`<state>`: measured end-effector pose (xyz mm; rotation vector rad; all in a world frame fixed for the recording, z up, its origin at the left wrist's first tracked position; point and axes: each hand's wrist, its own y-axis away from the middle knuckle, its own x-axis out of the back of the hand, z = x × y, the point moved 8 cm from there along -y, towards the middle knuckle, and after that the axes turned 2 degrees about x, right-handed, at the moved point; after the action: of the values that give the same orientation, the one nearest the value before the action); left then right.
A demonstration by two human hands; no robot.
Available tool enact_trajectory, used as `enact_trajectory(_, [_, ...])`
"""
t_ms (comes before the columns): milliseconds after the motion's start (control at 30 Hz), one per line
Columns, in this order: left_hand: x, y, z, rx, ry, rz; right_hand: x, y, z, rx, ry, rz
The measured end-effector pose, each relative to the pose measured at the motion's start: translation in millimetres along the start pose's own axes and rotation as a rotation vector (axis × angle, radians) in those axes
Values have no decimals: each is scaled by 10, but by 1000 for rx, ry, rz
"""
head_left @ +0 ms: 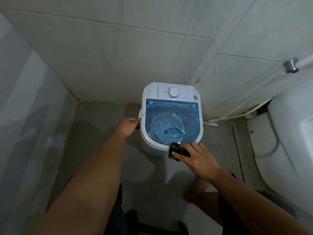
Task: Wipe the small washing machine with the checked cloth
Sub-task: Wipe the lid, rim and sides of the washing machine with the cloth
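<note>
The small white washing machine stands on the floor against the tiled back wall. Its see-through blue lid is closed and speckled with dark spots, and a white dial sits on the rear panel. My left hand grips the handle on the machine's left side. My right hand holds the dark folded cloth pressed against the front rim of the machine, just below the lid's near edge. The cloth's check pattern is hard to make out in the dim light.
A white toilet fills the right side, close to the machine. A white hose runs along the right wall to a metal fitting. Tiled walls close in on the left and back. My legs show below on the grey floor.
</note>
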<state>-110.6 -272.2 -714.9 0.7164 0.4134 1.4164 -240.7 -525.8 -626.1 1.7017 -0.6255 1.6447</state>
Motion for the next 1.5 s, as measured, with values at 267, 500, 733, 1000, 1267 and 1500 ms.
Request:
enact_trajectory(267, [39, -33, -29, -16, -50, -4, -37, -738, -693, 59, 89, 84])
enact_trajectory(500, [54, -34, 31, -39, -149, 19, -79, -588, -681, 95, 189, 61])
enact_trajectory(733, [37, -26, 34, -31, -150, 26, -277, -196, -411, 157, 252, -53])
enact_trajectory(1000, [50, -12, 65, -50, -165, 32, -141, -589, -730, 48, 187, 26])
enact_trajectory(1267, [50, 61, 97, -25, -137, 24, -134, -560, -750, -23, 127, -2])
enact_trajectory(1500, [39, 83, 52, 49, -20, -43, 267, -567, -506, -2, -64, 80])
